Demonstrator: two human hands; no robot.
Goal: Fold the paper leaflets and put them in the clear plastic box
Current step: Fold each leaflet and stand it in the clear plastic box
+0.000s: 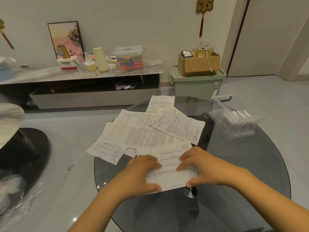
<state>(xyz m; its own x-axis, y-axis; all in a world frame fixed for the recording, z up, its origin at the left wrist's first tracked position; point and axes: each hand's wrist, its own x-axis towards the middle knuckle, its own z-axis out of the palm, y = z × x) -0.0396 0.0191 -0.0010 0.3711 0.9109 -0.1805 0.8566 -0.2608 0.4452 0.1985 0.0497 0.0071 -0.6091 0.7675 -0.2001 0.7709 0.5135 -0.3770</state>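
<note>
Two hands, the left hand (142, 171) and right hand (199, 166), pinch one leaflet (170, 171) at the glass table's (242, 181) near edge. More leaflets (142, 131) lie mid-table; the clear plastic box (234, 119) sits by the right edge.

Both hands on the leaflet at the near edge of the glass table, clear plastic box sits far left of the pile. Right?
Not quite. The head view shows the clear plastic box to the far right of the pile. The rest holds: left hand and right hand hold the leaflet on the glass table.

Print on the leaflets (150, 131) is too small to read.
</note>
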